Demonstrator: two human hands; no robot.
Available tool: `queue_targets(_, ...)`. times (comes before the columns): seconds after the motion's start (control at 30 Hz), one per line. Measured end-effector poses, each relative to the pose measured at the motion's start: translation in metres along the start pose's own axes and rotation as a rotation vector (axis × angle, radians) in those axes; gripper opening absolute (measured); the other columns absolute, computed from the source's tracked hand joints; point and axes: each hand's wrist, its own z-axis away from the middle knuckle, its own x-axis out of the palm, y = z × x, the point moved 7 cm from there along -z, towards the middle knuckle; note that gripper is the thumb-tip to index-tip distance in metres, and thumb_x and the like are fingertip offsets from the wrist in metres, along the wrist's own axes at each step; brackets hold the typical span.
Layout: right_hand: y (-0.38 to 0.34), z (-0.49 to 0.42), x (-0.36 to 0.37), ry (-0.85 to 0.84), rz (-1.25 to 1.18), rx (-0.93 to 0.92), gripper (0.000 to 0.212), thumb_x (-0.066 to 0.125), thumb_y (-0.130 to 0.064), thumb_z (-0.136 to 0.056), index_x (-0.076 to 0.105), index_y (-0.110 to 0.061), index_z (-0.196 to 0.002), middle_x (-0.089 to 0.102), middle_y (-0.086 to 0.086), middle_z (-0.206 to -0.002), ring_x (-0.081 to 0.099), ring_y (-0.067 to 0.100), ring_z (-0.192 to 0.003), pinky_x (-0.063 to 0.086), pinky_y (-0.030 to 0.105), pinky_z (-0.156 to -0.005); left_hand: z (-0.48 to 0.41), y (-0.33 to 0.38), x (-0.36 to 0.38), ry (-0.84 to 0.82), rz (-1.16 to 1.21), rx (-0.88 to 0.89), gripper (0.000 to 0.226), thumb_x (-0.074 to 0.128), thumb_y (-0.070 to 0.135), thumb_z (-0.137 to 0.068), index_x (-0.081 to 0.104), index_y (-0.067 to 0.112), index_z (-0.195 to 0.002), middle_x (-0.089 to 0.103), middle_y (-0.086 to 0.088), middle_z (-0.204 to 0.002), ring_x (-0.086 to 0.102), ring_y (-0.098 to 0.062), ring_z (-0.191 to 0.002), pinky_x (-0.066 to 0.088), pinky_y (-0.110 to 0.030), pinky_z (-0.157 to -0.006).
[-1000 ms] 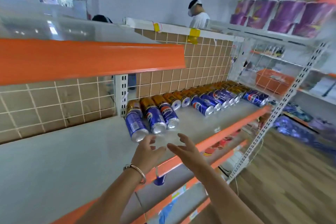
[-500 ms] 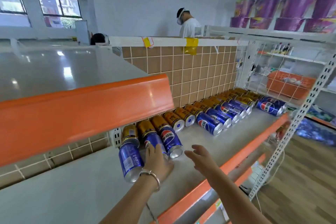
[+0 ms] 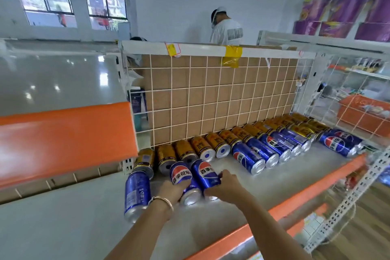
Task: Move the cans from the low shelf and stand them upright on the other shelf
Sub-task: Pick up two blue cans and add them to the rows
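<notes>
**Gripping two blue cans**

Reaching further than half a second ago, our left hand (image 3: 172, 191) and right hand (image 3: 224, 186) each grip a lying blue can (image 3: 181, 175) (image 3: 205, 173) on the low shelf (image 3: 263, 188); open space lies toward its orange edge (image 3: 295, 202).

Cans lay in rows on the low shelf (image 3: 263, 186), in front of the wire grid panel (image 3: 221, 99).

One row of cans (image 3: 242, 135) lay on their sides right against the foot of the grid panel. A second row of cans (image 3: 272, 150) lay just in front of it, toward the right. Near the grid panel's left end, the left hand (image 3: 172, 191) held one lying can (image 3: 184, 179) and the right hand (image 3: 226, 186) held the can beside it (image 3: 205, 173); another can (image 3: 136, 192) lay left of both. A higher shelf (image 3: 63, 139) sat left of the panel.
</notes>
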Motion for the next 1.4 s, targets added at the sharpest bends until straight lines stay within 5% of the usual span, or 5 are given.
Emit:
queue_targets(0.2,0.02,-0.001,-0.018,-0.197,-0.087,0.066,0.052,0.07,-0.049,-0.076,0.047,-0.014,-0.106,0.055,0.001,-0.093,0.052,0.012,-0.08,0.044,0.024,-0.071,0.0,-0.016,0.024,-0.16,-0.016,-0.132,0.028,0.077,0.018,-0.074,0.053,0.006,-0.082,0.063,-0.012,-0.075,0.061,-0.022,-0.064,0.057,-0.033,-0.058)
queue_targets(0.47,0.04,-0.004,-0.003,-0.278,-0.529,0.117,0.062,0.078,-0.043,-0.06,0.063,0.003,-0.1,0.061,0.011,-0.066,0.054,0.017,-0.048,0.039,0.024,-0.048,0.005,-0.016,0.033,-0.124,-0.091,-0.076,0.064,0.072,0.048,-0.073,0.051,0.003,-0.114,0.062,-0.008,-0.087,0.062,-0.016,-0.065,0.048,-0.021,-0.044)
queue_targets(0.7,0.046,0.018,0.001,-0.504,-0.788,0.121,0.053,0.08,-0.024,-0.061,0.065,0.002,-0.105,0.066,0.019,-0.088,0.061,0.026,-0.069,0.047,0.033,-0.063,0.027,-0.028,0.055,-0.317,0.181,-0.113,0.069,0.084,0.038,-0.052,0.06,0.005,-0.107,0.071,-0.019,-0.101,0.068,-0.033,-0.094,0.054,-0.047,-0.089)
queue_targets(0.9,0.029,0.037,-0.005,-0.537,-0.964,-0.018,0.065,0.074,-0.02,-0.064,0.059,0.004,-0.122,0.059,0.03,-0.124,0.055,0.046,-0.115,0.039,0.051,-0.104,0.054,-0.031,0.071,-0.394,0.564,-0.085,0.04,0.07,0.019,-0.076,0.059,0.0,-0.109,0.069,-0.021,-0.092,0.067,-0.029,-0.068,0.058,-0.034,-0.064)
queue_targets(1.4,-0.012,0.107,0.02,-0.868,-0.879,-0.231,0.082,0.08,-0.009,-0.053,0.051,-0.003,-0.129,0.06,0.028,-0.124,0.061,0.042,-0.108,0.052,0.048,-0.088,0.122,-0.059,0.012,-0.176,0.648,0.097,0.063,0.08,0.025,-0.065,0.059,0.005,-0.121,0.063,-0.025,-0.118,0.059,-0.041,-0.111,0.044,-0.054,-0.1)
